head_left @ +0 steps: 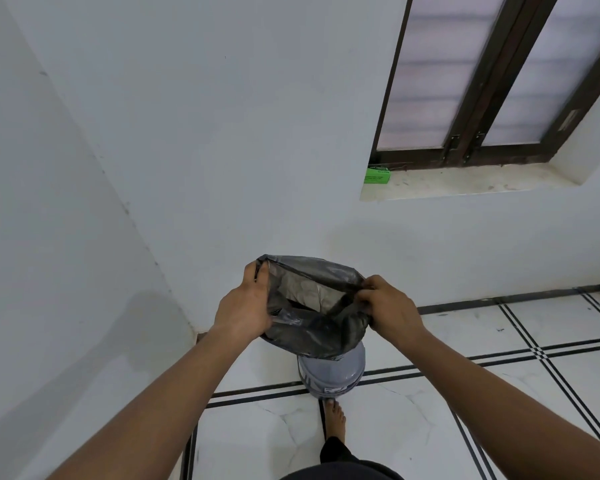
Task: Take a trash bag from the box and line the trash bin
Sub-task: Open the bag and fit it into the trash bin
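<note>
Both bare arms reach forward, bent slightly inward. The left hand (245, 306) has its fingers curled around the bag's (312, 327) left edge, thumb inside. The right hand (390, 308) pinches the bag's right edge, knuckles up. One bare foot (335, 419) stands below.

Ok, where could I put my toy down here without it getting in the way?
The window sill is bare to the right of the green box. The tiled floor to the right of the grey trash bin is open too. It is crowded around the bin: both hands, left and right, hold the trash bag above it, and a bare foot touches its base.
</note>
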